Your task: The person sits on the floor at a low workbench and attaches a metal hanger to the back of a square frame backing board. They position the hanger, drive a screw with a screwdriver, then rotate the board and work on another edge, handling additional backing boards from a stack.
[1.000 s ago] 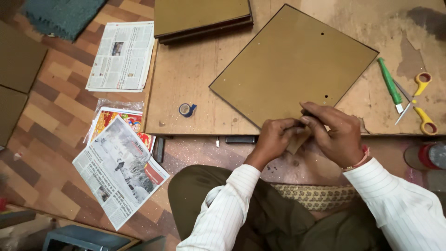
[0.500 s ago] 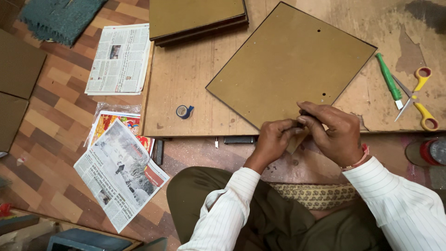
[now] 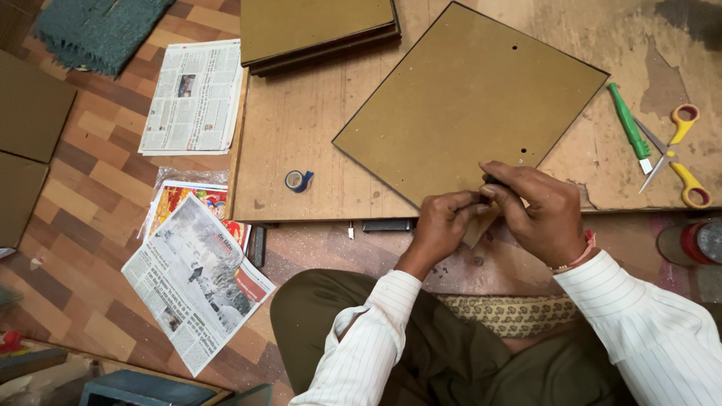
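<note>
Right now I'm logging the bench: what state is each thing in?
Brown board: flat, near corner pinched by both hands.
Left hand: gripping the corner.
Right hand: gripping the corner.
Scissors: open, lying flat.
Tape roll: lying loose.
Board stack: piled flat.

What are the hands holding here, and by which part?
Both hands, left hand and right hand, pinch the near corner of the brown board; a small dark piece under the fingers cannot be identified.
</note>
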{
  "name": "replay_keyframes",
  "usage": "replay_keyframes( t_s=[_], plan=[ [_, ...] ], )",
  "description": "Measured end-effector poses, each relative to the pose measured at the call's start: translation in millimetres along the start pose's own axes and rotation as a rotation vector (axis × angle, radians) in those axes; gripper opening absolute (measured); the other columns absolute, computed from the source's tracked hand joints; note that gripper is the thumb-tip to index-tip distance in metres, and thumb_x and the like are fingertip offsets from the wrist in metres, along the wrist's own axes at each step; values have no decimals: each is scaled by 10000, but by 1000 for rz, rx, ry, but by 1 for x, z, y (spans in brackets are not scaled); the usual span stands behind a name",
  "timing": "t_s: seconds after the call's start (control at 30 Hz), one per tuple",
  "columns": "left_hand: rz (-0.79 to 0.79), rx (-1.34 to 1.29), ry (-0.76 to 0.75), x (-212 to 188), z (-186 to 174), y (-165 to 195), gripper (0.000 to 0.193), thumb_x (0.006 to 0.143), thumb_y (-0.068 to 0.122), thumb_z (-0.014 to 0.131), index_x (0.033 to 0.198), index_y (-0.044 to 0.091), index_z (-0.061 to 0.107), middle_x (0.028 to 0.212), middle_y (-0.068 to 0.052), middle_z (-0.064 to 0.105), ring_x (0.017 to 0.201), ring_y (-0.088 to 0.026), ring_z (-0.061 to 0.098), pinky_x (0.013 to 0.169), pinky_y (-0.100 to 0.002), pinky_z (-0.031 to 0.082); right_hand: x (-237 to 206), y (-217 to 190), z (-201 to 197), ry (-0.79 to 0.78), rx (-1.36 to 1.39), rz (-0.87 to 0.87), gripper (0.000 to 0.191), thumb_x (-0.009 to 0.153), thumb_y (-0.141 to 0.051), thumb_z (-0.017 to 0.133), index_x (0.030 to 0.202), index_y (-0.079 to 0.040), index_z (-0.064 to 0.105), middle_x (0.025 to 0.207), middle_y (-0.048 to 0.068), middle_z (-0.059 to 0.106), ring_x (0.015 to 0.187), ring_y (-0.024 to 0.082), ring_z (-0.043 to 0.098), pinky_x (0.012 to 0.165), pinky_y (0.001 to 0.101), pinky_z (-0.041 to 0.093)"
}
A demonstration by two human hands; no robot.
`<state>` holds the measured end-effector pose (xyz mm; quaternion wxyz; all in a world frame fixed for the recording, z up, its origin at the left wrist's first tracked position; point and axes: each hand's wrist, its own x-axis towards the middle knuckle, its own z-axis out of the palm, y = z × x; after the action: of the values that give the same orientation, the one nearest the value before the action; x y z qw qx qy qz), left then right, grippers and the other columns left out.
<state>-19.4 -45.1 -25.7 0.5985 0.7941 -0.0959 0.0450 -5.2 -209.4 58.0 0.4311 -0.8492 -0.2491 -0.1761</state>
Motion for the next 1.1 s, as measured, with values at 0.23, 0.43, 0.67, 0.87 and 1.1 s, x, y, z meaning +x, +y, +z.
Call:
replay_keyframes(
  t_s=[0.23,0.43,0.67,0.87,1.1],
  plan=[
    [5,-29,4,0,-1,2,220,916,-28,640,1098,24,752,1008,-153,781,924,-236,793,792,-334,617,-1,-1,0,-5,11,-19,310,923,-3,753,1229,-43,724,1065,140,760,912,230,768,770,311,597],
    [38,31,-4,-4,0,2,218,913,-10,652,1105,35,745,1018,-166,766,928,-281,780,794,-352,606,-8,-4,-1,-8,-36,1,273,912,13,744,1179,-35,721,1028,139,758,875,241,762,737,323,586],
    [179,145,44,-5,1,-2,280,866,-21,645,1126,36,734,1035,-185,747,932,-340,754,803,-385,604,-14,-5,4,82,-93,-11,195,901,-28,795,1079,-14,718,999,139,744,866,255,753,733,329,585],
    [111,93,-11,-7,1,5,192,904,24,680,1087,49,733,918,-166,732,776,-329,734,690,-401,574,-21,-12,10,138,-98,77,194,901,-69,825,1036,-14,698,936,125,726,829,242,751,714,321,583],
    [203,159,24,-6,2,16,122,930,81,724,1046,43,738,934,-172,727,815,-352,724,703,-410,568,-16,-9,0,-27,-12,-33,308,925,27,651,1231,13,687,1121,165,737,949,267,753,795,331,593]
  ],
)
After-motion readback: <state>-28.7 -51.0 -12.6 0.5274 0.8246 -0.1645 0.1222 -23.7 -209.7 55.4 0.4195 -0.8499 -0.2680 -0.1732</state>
